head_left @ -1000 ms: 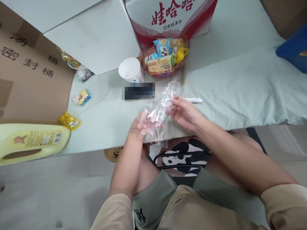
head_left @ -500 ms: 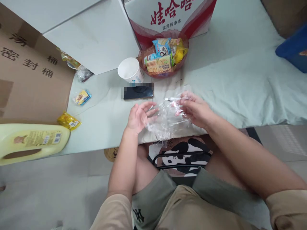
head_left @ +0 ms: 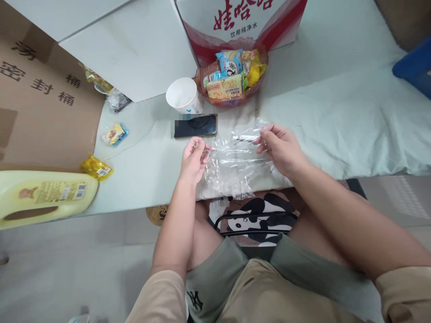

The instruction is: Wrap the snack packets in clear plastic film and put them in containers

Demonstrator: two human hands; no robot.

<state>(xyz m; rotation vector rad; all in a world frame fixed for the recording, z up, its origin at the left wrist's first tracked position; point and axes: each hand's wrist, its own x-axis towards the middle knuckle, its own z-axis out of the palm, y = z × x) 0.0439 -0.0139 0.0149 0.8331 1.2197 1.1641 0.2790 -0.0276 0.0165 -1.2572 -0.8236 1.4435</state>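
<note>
Nearest me, clear plastic point(head_left: 232, 168) spreads over the cloth's point(head_left: 144, 179) near edge — likely featherlight, limp, slippery, easily torn, so best taken by its edges. My left hand point(head_left: 194, 158) and right hand point(head_left: 283, 148) pinch its opposite sides; farther off lie a phone point(head_left: 202, 127), then a cup point(head_left: 181, 101) and bowl point(head_left: 258, 89).
</note>
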